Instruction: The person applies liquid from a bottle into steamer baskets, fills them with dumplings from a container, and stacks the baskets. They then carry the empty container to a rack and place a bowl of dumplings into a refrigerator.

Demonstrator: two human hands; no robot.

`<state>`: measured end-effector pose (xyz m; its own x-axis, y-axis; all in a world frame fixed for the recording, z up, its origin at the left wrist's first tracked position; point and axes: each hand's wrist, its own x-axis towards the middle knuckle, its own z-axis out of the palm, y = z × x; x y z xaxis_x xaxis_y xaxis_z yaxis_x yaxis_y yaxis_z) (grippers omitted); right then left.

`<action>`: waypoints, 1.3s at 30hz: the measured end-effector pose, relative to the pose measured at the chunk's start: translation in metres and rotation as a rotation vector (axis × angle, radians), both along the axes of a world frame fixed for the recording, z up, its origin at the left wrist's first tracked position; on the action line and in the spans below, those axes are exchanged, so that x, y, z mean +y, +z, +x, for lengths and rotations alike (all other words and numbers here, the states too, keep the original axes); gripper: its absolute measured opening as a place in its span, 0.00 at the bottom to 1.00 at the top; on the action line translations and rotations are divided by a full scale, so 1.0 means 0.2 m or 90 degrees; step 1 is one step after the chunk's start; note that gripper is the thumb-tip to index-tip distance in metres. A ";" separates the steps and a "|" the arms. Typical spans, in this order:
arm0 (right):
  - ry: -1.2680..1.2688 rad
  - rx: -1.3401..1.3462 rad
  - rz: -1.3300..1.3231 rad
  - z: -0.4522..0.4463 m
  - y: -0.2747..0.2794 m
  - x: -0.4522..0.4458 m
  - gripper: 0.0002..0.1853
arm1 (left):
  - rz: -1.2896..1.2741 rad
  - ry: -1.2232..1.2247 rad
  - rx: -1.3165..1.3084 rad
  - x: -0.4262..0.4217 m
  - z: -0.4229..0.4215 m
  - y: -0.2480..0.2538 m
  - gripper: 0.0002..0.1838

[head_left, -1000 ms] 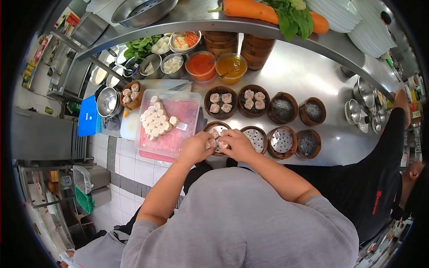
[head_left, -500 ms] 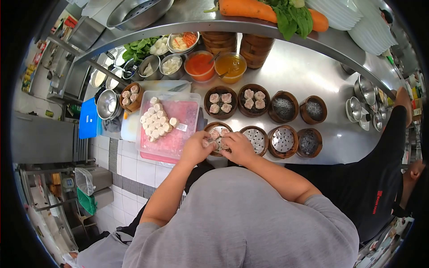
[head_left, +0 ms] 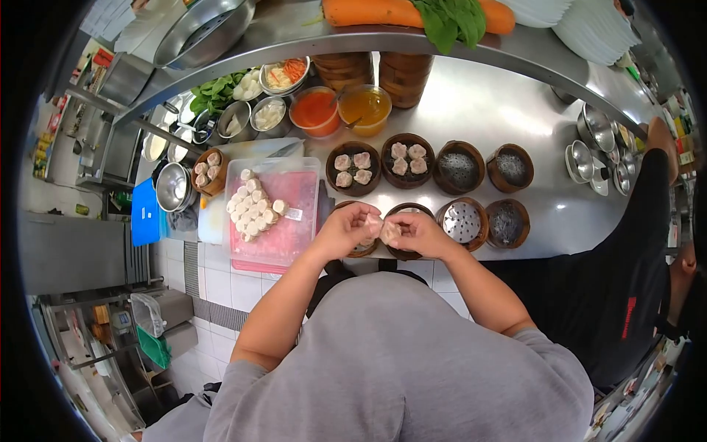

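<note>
L hand pinches small pale-pink dumpling, R hand a beige-pink dumpling, round brown bamboo steamer below R; squeezing too hard cd split either.

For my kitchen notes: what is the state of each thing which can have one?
Left hand: apparently pinching a dumpling
Right hand: pinching another dumpling
Leftmost basket: uncovered, four dumplings inside
Back right basket: uncovered
Red sauce tub: open
Yellow sauce tub: open
Clear container: uncovered, partly filled
White dishes: stacked
</note>
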<state>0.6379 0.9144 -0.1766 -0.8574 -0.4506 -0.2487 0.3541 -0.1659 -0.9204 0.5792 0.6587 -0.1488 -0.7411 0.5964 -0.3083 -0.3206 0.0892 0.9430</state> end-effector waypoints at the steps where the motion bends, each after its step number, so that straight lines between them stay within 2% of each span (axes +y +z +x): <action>1: -0.012 0.036 -0.007 0.02 -0.02 0.03 0.25 | 0.024 -0.009 -0.080 0.01 -0.02 0.00 0.20; 2: -0.023 0.073 -0.013 0.04 -0.04 0.07 0.26 | 0.024 -0.013 -0.079 0.04 -0.03 -0.03 0.20; 3: -0.058 0.075 0.136 0.05 -0.03 0.11 0.25 | 0.032 -0.002 -0.024 0.08 -0.03 -0.04 0.18; 4: -0.062 0.075 0.137 0.07 -0.03 0.14 0.25 | 0.040 0.010 0.030 0.12 -0.03 -0.05 0.16; 5: -0.127 0.241 0.376 0.09 -0.02 0.17 0.25 | -0.073 -0.023 0.102 0.15 -0.03 -0.06 0.13; 6: -0.191 0.407 0.616 0.10 -0.01 0.18 0.24 | -0.071 -0.025 0.102 0.20 -0.02 -0.09 0.13; 8: -0.203 0.415 0.627 0.11 -0.06 0.20 0.24 | -0.177 -0.087 0.358 0.30 0.00 -0.18 0.12; 10: -0.189 0.503 0.748 0.12 -0.12 0.17 0.25 | -0.291 -0.159 0.577 0.37 0.00 -0.16 0.12; 11: -0.217 0.521 0.761 0.12 -0.19 0.17 0.28 | -0.310 -0.146 0.575 0.39 0.01 -0.19 0.12; 13: -0.215 0.508 0.759 0.13 -0.17 0.15 0.28 | -0.292 -0.208 0.782 0.38 -0.01 -0.26 0.14; 14: -0.222 0.484 0.779 0.13 -0.15 0.14 0.29 | -0.305 -0.198 0.781 0.35 -0.02 -0.26 0.14; 16: -0.234 0.501 0.760 0.15 -0.10 0.10 0.29 | -0.240 -0.045 0.787 0.29 0.00 -0.17 0.15; 17: -0.256 0.508 0.751 0.14 -0.08 0.08 0.29 | -0.281 -0.015 0.748 0.22 -0.05 -0.13 0.16; 18: -0.255 0.510 0.748 0.11 -0.06 0.04 0.29 | -0.313 0.081 0.732 0.11 -0.11 -0.10 0.17; 19: -0.236 0.519 0.678 0.07 -0.03 -0.02 0.29 | -0.386 0.136 0.685 -0.03 -0.20 -0.07 0.18; 20: -0.219 0.525 0.611 0.03 -0.01 -0.09 0.29 | -0.459 0.275 0.636 -0.16 -0.28 -0.07 0.19; 21: -0.185 0.525 0.617 -0.02 0.01 -0.19 0.28 | -0.535 0.369 0.679 -0.37 -0.41 -0.12 0.23; 22: -0.132 0.551 0.566 -0.09 0.03 -0.30 0.27 | -0.603 0.443 0.607 -0.52 -0.47 -0.04 0.26; 23: -0.079 0.574 0.515 -0.16 0.05 -0.42 0.25 | -0.632 0.492 0.574 -0.73 -0.58 -0.12 0.26; 25: 0.013 0.623 0.485 -0.29 0.10 -0.68 0.24 | -0.758 0.432 0.508 -1.01 -0.71 -0.13 0.29; 26: 0.026 0.631 0.497 -0.35 0.07 -0.81 0.25 | -0.754 0.429 0.509 -1.05 -0.76 -0.13 0.29; 28: 0.062 0.614 0.534 -0.46 -0.02 -1.06 0.28 | -0.831 0.326 0.322 -1.12 -0.82 -0.13 0.32; 29: 0.085 0.588 0.558 -0.51 -0.06 -1.17 0.29 | -0.833 0.288 0.288 -1.11 -0.84 -0.12 0.30; 33: 0.128 0.505 0.640 -0.65 -0.20 -1.43 0.29 | -0.811 0.244 0.312 -1.15 -0.88 -0.17 0.28; 35: 0.099 0.536 0.650 -0.68 -0.26 -1.43 0.25 | -0.719 0.345 0.343 -1.22 -0.91 -0.27 0.27; 36: 0.087 0.518 0.674 -0.67 -0.24 -1.42 0.25 | -0.647 0.380 0.433 -1.26 -0.89 -0.31 0.25; 37: 0.023 0.460 0.617 -0.66 -0.20 -1.42 0.23 | -0.584 0.429 0.510 -1.27 -0.87 -0.31 0.22; 38: -0.041 0.405 0.557 -0.64 -0.16 -1.40 0.22 | -0.529 0.462 0.473 -1.26 -0.86 -0.29 0.20; 39: -0.054 0.393 0.575 -0.63 -0.16 -1.36 0.22 | -0.227 0.534 0.393 -1.25 -0.85 -0.35 0.17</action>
